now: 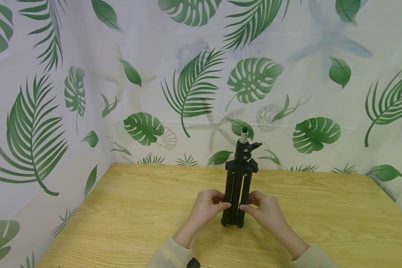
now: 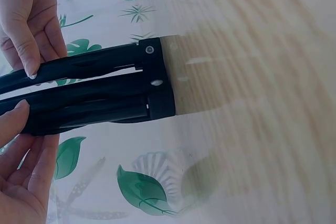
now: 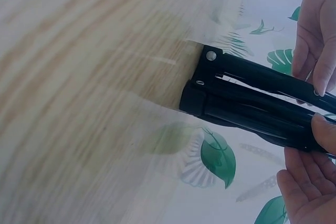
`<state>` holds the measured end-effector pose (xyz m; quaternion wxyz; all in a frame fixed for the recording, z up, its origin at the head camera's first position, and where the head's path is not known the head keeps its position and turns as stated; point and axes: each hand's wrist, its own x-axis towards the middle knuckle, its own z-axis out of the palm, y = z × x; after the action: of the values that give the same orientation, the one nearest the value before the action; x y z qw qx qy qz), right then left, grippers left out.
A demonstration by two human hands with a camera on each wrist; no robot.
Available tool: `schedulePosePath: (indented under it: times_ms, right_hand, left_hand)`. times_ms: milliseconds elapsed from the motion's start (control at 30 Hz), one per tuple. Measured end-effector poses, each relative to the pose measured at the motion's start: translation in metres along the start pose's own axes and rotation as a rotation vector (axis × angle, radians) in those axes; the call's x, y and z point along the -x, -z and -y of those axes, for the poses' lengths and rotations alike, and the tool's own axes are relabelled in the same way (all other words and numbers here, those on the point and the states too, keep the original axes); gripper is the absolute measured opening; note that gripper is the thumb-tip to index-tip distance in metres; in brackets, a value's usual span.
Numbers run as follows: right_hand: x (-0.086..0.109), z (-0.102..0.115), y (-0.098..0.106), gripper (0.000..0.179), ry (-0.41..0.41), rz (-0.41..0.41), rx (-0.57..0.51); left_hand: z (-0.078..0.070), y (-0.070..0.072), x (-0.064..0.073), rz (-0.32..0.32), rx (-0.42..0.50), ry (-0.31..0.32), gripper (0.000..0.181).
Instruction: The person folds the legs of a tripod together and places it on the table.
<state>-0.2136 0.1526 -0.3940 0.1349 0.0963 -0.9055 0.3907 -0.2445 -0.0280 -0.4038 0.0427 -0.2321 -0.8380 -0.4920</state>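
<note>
A folded black light stand [image 1: 235,186] is upright over the wooden table, its foot end close to the tabletop. At its top are a silver stud [image 1: 243,135] and black locking knobs [image 1: 254,146]. My left hand [image 1: 206,205] pinches a leg low on the left side, thumb in front and fingers behind. Opposite it, my right hand [image 1: 267,209] pinches the right leg the same way. Both wrist views show the black legs [image 2: 94,103] together, with rivets at the foot end [image 3: 202,69].
The light wood table [image 1: 137,208] reaches back to a white cloth backdrop [image 1: 201,149] printed with green leaves, starfish and shells. Another stretch of the cloth hangs along the left side. A small dark round thing [image 1: 193,262] shows by my left sleeve [image 1: 172,255].
</note>
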Motion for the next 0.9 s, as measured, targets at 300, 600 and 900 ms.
schedulePosePath:
  times_ms: [300, 600, 900]
  right_hand:
    - [-0.0016, -0.0005, -0.0009, 0.015, 0.008, -0.001, 0.003]
    - [-0.0028, -0.0019, -0.0004, 0.015, 0.028, 0.008, -0.008]
    - [-0.0030, -0.0086, -0.0007, 0.022, 0.017, 0.107, 0.002]
  left_hand:
    - [0.0007, 0.0008, 0.0008, -0.004, -0.022, -0.002, 0.019]
    - [0.0028, 0.0000, -0.0006, -0.004, -0.024, -0.004, 0.019]
    - [0.0027, -0.0005, -0.0010, 0.006, -0.015, 0.001, 0.020]
